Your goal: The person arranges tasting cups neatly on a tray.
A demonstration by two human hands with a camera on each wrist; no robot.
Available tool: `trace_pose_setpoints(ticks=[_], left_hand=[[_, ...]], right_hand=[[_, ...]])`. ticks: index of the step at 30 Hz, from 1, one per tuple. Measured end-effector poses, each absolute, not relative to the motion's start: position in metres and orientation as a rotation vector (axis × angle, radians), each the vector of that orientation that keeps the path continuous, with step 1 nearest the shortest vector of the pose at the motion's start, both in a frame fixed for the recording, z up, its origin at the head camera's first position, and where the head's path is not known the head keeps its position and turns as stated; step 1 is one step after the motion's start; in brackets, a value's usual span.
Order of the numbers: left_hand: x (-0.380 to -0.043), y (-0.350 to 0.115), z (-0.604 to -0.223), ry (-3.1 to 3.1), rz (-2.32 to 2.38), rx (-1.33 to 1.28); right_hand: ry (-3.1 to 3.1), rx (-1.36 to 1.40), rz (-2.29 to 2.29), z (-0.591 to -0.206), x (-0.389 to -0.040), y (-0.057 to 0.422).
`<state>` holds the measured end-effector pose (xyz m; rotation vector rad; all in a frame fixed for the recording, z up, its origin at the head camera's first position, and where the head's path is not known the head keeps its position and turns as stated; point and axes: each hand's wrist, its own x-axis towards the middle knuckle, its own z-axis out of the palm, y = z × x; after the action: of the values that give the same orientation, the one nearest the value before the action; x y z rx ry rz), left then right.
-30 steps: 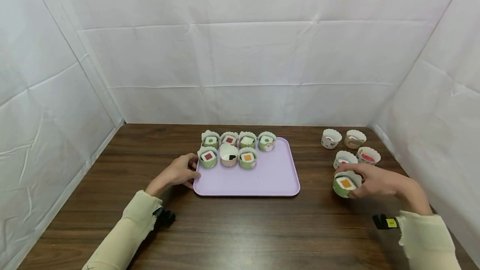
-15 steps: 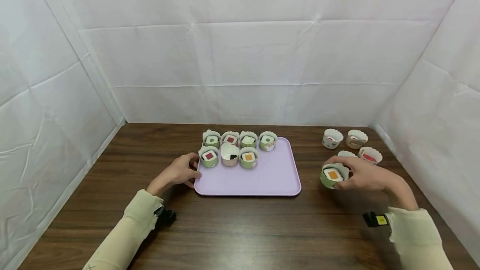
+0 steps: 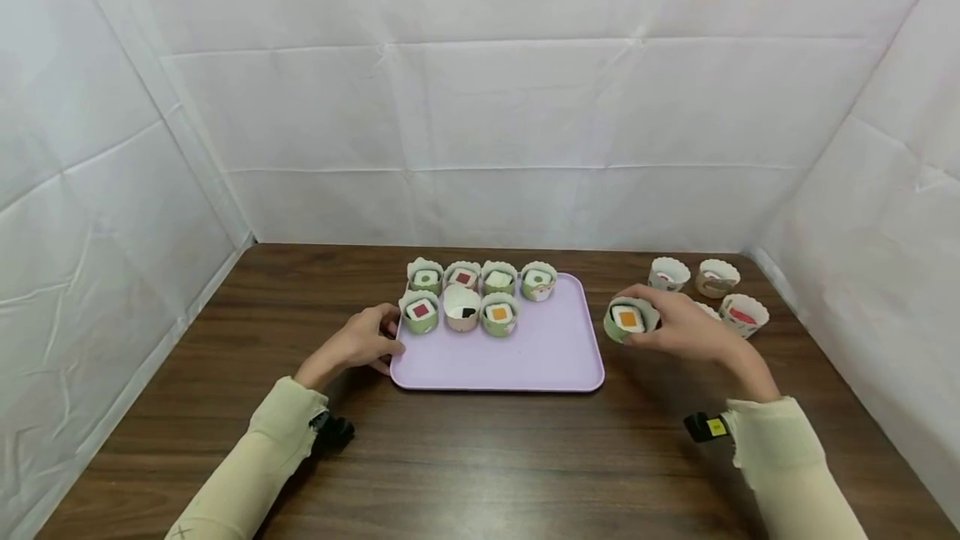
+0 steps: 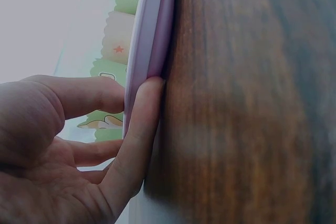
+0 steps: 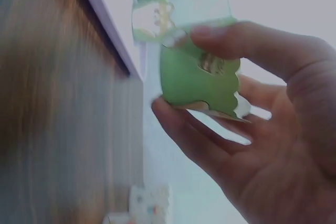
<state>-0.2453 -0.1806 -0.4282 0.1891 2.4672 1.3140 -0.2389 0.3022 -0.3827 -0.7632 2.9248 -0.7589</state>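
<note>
In the head view my right hand (image 3: 686,325) holds a green paper baking cup (image 5: 197,74) above the table, just right of the lilac tray (image 3: 555,361). Thumb and fingers grip the cup's sides. Inside it sits a white sushi-like piece with an orange square centre (image 3: 627,318). My left hand (image 3: 362,342) pinches the tray's left rim, thumb on top and a finger against the outer side, as the left wrist view shows. Two rows of filled paper cups stand on the tray's back left, among them a green cup with an orange-centred piece (image 3: 498,315).
Several more paper cups stand at the table's back right, including one with a red piece (image 3: 743,316) and a brownish one (image 3: 716,279); one is mostly behind my right hand. White cloth walls (image 3: 480,107) enclose the brown wooden table (image 3: 480,457) behind and at both sides.
My right hand has carried the green cup leftward and slightly back, away from the other cups and up to the tray's right side. My left hand has stayed on the tray rim.
</note>
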Motion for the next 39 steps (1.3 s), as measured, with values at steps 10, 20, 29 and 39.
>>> trace_pose_setpoints(ticks=[10,20,29,39], left_hand=[[-0.246,-0.179,-0.427,2.461,1.315,0.185],[-0.246,-0.177,-0.427,2.451,1.319,0.200],[-0.247,-0.179,-0.426,2.459,1.314,0.206],[-0.246,-0.180,-0.427,2.460,1.306,0.206]], right_hand=[[2.998,-0.590,-0.833,-0.399,-0.261,0.256],[2.967,-0.435,-0.872,-0.406,-0.269,0.218],[3.011,-0.447,-0.880,-0.411,-0.269,0.187],[3.018,-0.439,-0.835,-0.417,-0.264,0.173]])
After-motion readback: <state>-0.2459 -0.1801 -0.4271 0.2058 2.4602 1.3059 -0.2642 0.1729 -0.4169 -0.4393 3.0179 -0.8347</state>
